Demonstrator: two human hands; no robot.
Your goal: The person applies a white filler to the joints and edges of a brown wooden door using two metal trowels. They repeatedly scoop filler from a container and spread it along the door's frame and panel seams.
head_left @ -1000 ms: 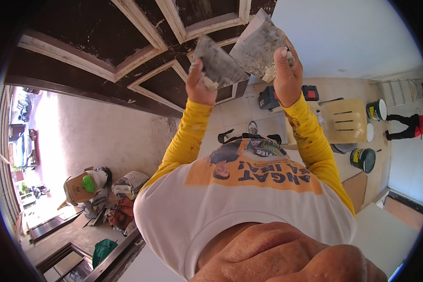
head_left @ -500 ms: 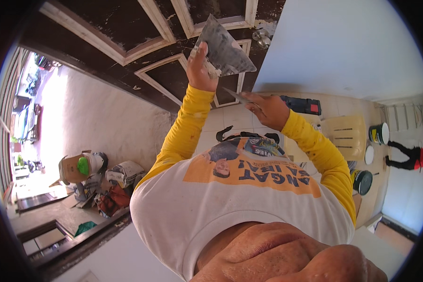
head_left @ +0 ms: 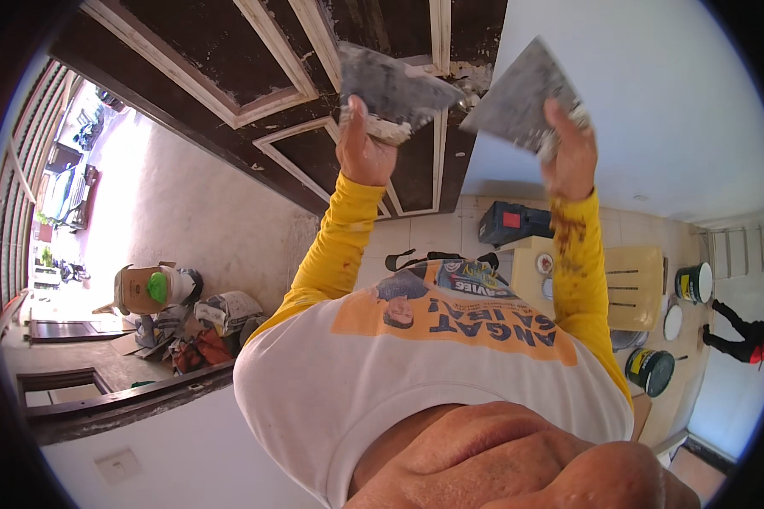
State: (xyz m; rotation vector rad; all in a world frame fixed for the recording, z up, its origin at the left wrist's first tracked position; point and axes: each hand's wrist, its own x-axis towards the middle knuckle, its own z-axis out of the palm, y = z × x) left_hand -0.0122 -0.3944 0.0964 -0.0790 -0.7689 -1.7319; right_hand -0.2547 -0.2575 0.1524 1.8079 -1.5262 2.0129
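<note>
My left hand (head_left: 367,151) is closed round a broad putty knife (head_left: 392,85), thumb laid along it, with pale putty smeared by its grip. To the right, my right hand (head_left: 571,153) grips a second putty knife (head_left: 518,97). Its wide grey blade leans toward the first, and whitish putty clings near the fingers. Both blades are raised before a dark brown panelled door (head_left: 221,59) whose mouldings are coated whitish. A round metal doorknob (head_left: 467,92) shows between the blades. I cannot tell whether either blade touches the door.
Right of the door stands a pale wall (head_left: 654,110). Below are a dark toolbox (head_left: 509,222), a yellow plastic stool or table (head_left: 637,284) and lidded tubs (head_left: 651,371). A person in dark trousers (head_left: 730,333) stands far right. At left lie a cardboard box (head_left: 133,288) and sacks (head_left: 229,312).
My right hand has risen and moved right, turning its putty knife so the blade's broad face shows. The left hand's blade has swung slightly and dropped a little. The view has shifted a bit.
</note>
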